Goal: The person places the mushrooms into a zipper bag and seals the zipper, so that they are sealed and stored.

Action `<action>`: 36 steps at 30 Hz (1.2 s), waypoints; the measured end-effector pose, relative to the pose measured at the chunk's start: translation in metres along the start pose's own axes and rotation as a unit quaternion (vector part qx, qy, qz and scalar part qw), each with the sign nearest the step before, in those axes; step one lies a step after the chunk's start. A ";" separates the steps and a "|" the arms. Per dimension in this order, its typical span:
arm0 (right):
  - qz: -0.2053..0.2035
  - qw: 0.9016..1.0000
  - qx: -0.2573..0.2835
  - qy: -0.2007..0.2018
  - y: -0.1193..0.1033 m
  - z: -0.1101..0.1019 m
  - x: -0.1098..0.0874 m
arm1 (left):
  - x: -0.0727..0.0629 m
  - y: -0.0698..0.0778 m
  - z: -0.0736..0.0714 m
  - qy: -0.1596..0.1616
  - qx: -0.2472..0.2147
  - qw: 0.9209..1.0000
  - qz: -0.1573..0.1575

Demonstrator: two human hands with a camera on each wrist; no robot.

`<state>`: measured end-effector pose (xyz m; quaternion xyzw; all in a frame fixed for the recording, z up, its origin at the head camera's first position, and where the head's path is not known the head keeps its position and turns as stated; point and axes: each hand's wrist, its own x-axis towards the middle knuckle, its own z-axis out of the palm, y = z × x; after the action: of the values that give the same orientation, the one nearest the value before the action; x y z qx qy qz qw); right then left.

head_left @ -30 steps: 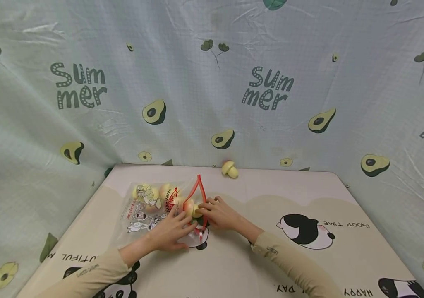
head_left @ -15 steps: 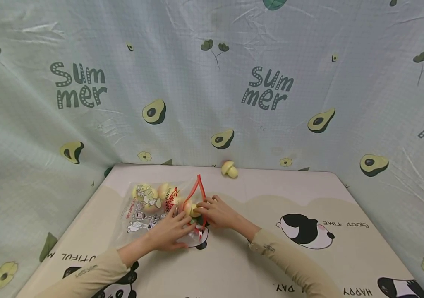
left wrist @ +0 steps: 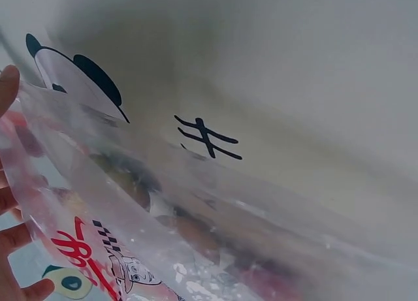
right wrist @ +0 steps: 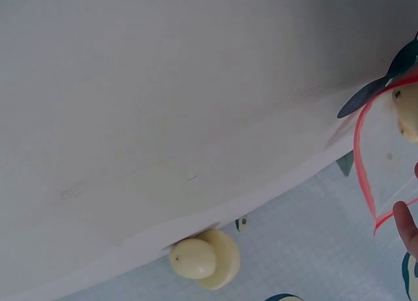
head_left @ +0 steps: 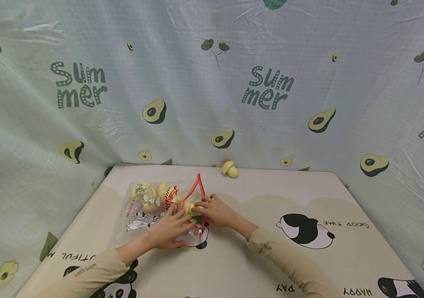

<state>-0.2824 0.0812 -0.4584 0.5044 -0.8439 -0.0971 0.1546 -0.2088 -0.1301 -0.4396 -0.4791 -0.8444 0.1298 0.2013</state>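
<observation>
Handling a clear bag (head_left: 137, 225), left of centre on the table (head_left: 212, 273).
Left hand (head_left: 168, 231): fingers spread on bag, extended. Right hand (head_left: 217, 213): fingertips at mushroom (head_left: 188, 207) in bag mouth; can't tell if gripped. Spare mushroom (head_left: 229, 169) near back edge.

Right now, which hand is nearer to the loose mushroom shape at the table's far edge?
Right. The right hand is at the red-edged opening of the clear bag, short of the mushroom shape; the left hand is on the bag, farther left and farther away.

One bag (head_left: 131, 217), one loose mushroom (head_left: 229, 169), one table (head_left: 204, 273) (bagged pieces (head_left: 162, 191): several, count unclear).
</observation>
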 end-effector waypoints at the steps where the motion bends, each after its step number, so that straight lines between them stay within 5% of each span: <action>1: -0.002 1.000 0.000 0.001 0.000 0.000 0.001 | 0.000 0.000 0.000 -0.001 0.000 1.000 0.000; 36: 0.007 1.000 -0.012 -0.003 0.000 0.006 0.013 | -0.002 -0.002 0.003 0.009 -0.009 1.000 0.003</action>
<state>-0.2899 0.0700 -0.4623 0.4962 -0.8467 -0.1082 0.1585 -0.2106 -0.1334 -0.4416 -0.4845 -0.8424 0.1180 0.2041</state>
